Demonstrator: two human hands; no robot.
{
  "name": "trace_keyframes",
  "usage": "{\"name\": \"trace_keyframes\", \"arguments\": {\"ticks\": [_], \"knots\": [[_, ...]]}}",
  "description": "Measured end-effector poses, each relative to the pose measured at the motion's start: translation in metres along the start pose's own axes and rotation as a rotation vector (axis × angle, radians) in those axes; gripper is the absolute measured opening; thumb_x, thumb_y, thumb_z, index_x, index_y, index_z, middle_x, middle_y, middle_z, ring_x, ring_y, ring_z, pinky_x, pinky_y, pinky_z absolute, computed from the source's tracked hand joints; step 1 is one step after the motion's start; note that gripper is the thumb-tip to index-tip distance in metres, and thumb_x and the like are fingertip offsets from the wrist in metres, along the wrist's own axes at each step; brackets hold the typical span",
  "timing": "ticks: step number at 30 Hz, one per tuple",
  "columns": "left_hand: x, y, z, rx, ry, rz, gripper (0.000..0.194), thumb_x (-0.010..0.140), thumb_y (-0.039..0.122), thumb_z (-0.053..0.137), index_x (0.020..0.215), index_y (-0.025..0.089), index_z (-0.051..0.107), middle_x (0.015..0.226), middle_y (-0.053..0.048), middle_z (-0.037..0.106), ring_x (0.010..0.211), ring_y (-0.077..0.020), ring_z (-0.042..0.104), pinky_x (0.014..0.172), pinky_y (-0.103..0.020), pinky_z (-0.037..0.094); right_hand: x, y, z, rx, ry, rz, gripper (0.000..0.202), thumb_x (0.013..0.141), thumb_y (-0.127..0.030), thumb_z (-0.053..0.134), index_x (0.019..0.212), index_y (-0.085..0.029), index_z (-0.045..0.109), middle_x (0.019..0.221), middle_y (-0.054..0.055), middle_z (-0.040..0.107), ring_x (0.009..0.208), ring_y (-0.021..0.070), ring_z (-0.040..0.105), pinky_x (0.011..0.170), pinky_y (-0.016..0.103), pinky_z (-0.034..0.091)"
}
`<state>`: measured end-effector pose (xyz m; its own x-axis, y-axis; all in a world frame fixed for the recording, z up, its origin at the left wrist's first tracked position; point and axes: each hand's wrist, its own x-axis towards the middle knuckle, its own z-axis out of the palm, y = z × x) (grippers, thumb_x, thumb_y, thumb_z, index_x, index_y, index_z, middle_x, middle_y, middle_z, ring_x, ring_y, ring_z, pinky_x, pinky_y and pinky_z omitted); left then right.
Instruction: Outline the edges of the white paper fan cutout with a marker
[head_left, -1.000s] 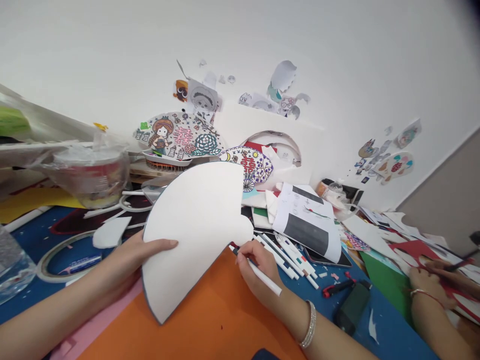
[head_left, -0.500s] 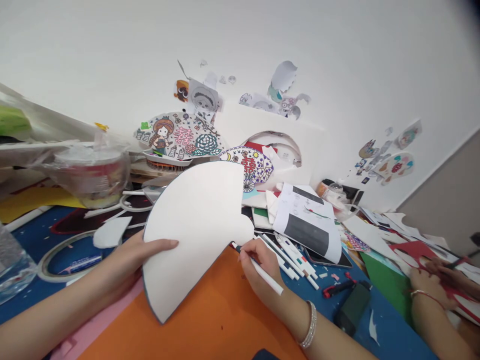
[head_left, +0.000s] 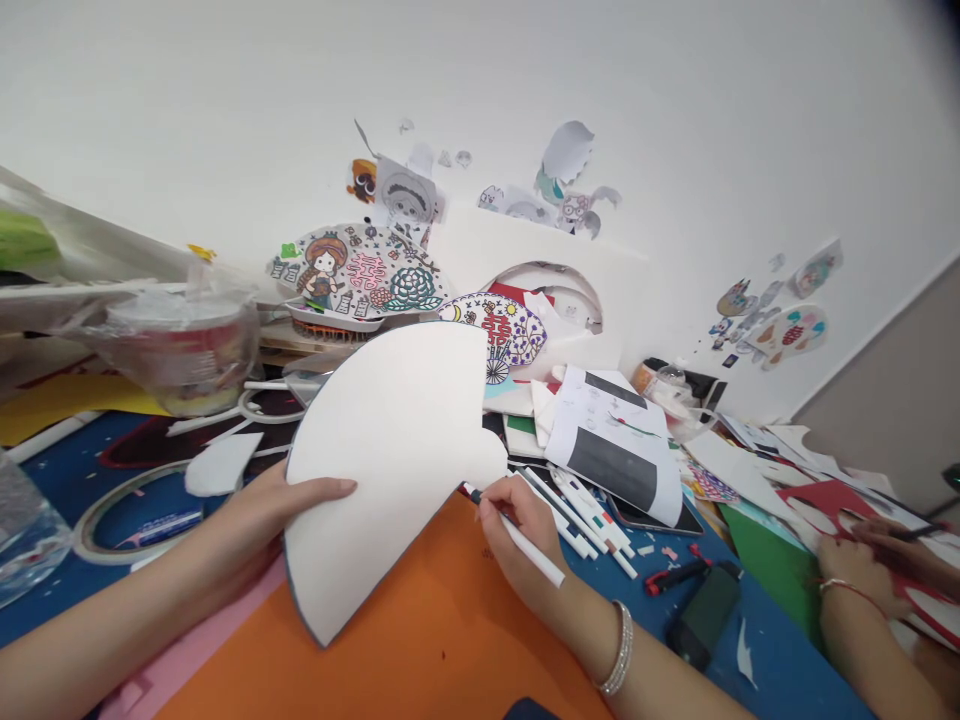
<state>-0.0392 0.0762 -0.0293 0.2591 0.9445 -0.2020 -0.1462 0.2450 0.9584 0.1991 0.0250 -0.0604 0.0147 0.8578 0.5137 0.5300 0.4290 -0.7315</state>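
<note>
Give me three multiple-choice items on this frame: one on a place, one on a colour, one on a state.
1. Where does the pen tip meet the white fan-shaped board?
A. at its right lower edge
B. at its top curve
C. at its middle

2. What colour is the sheet under the board?
A. green
B. orange
C. black

3. How does the left hand hold the board?
A. flat palm on top
B. not touching it
C. thumb on top at its left edge

Answers:
1 A: the right hand holds the white pen with its tip against the white fan-shaped board there.
2 B: the orange sheet shows below it.
3 C: the thumb of the left hand lies across the board's left edge.
</note>
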Motion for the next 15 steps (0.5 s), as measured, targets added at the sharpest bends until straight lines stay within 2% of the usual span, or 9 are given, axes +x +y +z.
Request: {"name": "trace_keyframes", "arguments": {"ticks": [5, 10, 15], "knots": [[-0.0002, 0.0009, -0.0020, -0.084, -0.012, -0.097, 0.088, 0.064, 0.029, 0.076, 0.139, 0.020, 0.030, 0.109, -0.011, 0.070, 0.096, -0.0279, 0.067, 0.076, -0.033, 0.057, 0.0000, -0.0002, -0.0009, -0.005, -0.031, -0.013, 0.008, 0.082, -0.020, 0.046, 0.076, -0.021, 0.050, 0.061, -0.002, 0.051, 0.055, 0.0139, 0.052, 0.049, 0.024, 0.041], [0.0017, -0.0014, -0.0037, -0.105, -0.020, -0.066, 0.091, 0.065, 0.027, 0.075, 0.141, 0.024, 0.025, 0.111, -0.009, 0.070, 0.093, -0.0267, 0.068, 0.075, -0.034, 0.058, 0.0007, 0.0004, -0.0014, -0.034, -0.060, -0.056, 0.007, 0.082, -0.019, 0.047, 0.076, -0.021, 0.051, 0.065, -0.001, 0.054, 0.056, 0.0134, 0.052, 0.051, 0.024, 0.041], [0.0037, -0.0031, -0.0040, -0.112, -0.005, -0.073, 0.090, 0.065, 0.027, 0.076, 0.140, 0.018, 0.028, 0.107, -0.012, 0.071, 0.087, -0.0255, 0.070, 0.072, -0.033, 0.058, 0.0004, 0.0007, -0.0007, -0.026, -0.044, -0.049, 0.008, 0.082, -0.020, 0.046, 0.075, -0.020, 0.051, 0.067, 0.001, 0.056, 0.058, 0.0140, 0.053, 0.053, 0.025, 0.042]]}}
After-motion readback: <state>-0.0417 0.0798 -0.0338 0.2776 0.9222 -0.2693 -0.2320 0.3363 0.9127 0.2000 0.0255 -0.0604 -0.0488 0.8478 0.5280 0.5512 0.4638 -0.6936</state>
